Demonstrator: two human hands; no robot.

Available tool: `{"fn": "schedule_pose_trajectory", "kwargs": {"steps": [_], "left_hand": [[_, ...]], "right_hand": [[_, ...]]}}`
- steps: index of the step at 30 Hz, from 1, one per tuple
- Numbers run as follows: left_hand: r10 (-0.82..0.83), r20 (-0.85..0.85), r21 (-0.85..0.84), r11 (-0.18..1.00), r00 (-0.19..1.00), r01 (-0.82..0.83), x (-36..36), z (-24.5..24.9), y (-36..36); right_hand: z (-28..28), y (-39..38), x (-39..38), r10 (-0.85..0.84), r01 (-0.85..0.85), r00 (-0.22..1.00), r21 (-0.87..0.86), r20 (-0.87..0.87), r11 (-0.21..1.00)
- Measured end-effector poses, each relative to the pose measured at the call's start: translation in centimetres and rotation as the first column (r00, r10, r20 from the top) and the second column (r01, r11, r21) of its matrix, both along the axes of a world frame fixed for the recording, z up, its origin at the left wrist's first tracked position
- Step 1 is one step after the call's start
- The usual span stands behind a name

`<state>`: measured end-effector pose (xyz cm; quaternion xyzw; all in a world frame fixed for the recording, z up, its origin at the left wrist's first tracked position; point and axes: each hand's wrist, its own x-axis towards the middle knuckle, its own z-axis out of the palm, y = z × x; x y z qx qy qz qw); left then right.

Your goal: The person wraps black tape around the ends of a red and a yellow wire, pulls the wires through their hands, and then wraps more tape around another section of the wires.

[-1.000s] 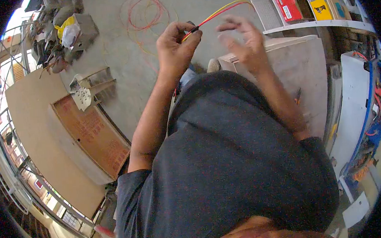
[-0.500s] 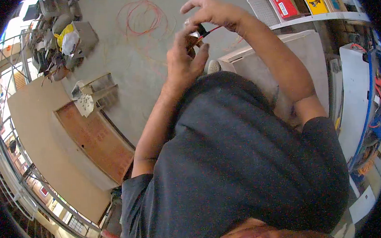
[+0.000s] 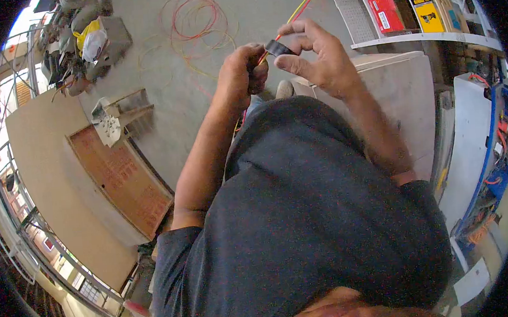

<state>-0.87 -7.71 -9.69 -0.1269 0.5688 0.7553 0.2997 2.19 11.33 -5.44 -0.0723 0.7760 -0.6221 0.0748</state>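
Observation:
My left hand [image 3: 242,72] is closed round a bundle of red and yellow wires [image 3: 302,9]. The wire ends stick out past the fingers, up and to the right. Against the wires sits a roll of black tape [image 3: 280,48], which looks like electrical tape. My right hand [image 3: 322,61] pinches that roll between thumb and curled fingers, just right of my left hand. Whether a strip of tape is stuck to the wires cannot be made out. More wire hangs below my left hand, partly hidden by my arm and shirt.
Loose coils of red and yellow wire [image 3: 196,22] lie on the concrete floor ahead. At the right are a pale panelled box [image 3: 392,86] and a shelf [image 3: 427,38] with red and yellow boxes. A brown board [image 3: 121,178] and a cluttered pile [image 3: 86,35] stand left.
My right hand has moved down and right, and the black roll now shows plainly in it. My left hand has closed more tightly round the wires, whose ends now point up.

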Motion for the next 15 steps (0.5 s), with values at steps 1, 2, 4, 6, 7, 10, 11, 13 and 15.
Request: {"fn": "schedule_pose_trajectory", "kwargs": {"steps": [1, 2, 4, 6, 7, 10, 11, 13, 15], "left_hand": [[-0.026, 0.221, 0.083, 0.997, 0.975, 0.008, -0.3, 0.1, 0.0], [-0.034, 0.221, 0.081, 0.997, 0.975, 0.016, -0.2, 0.4, 0.3], [-0.025, -0.080, -0.132, 0.991, 0.997, 0.014, 0.1, 1.8, 1.2], [-0.068, -0.208, -0.212, 0.977, 0.976, 0.023, 0.1, 1.0, 1.5], [-0.100, -0.326, -0.291, 0.957, 0.940, 0.001, 0.1, 0.8, 1.5], [-0.191, -0.408, -0.399, 0.917, 0.893, 0.014, 0.1, -0.8, 1.2], [-0.179, -0.339, -0.355, 0.933, 0.923, 0.050, 0.3, -1.3, 1.2], [-0.475, -0.481, -0.663, 0.747, 0.737, 0.049, 0.0, -3.4, 1.5], [-0.425, -0.428, -0.582, 0.804, 0.798, 0.116, -0.9, -5.4, 1.6]], "right_hand": [[-1.0, 0.0, 0.5, -0.053, 0.053, 0.999, 0.006, 0.003, 0.999], [-1.7, 0.0, 0.8, -0.106, 0.106, 0.994, 0.012, 0.005, 0.994], [-2.2, 0.0, 0.9, -0.122, 0.120, 0.992, 0.064, 0.021, 0.991], [-2.6, 0.2, 0.9, -0.137, 0.133, 0.990, 0.117, 0.026, 0.984], [-2.7, 0.2, 0.8, -0.125, 0.120, 0.990, 0.083, 0.066, 0.989], [-4.8, -0.5, -0.4, -0.141, 0.137, 0.986, 0.046, 0.085, 0.989], [-4.6, -0.7, -0.6, -0.158, 0.159, 0.965, 0.015, 0.211, 0.987], [-4.5, -0.7, -0.5, -0.132, 0.108, 0.970, 0.129, 0.202, 0.986], [-7.9, -0.1, -0.6, -0.063, 0.057, 0.971, 0.031, 0.232, 0.998]]}}
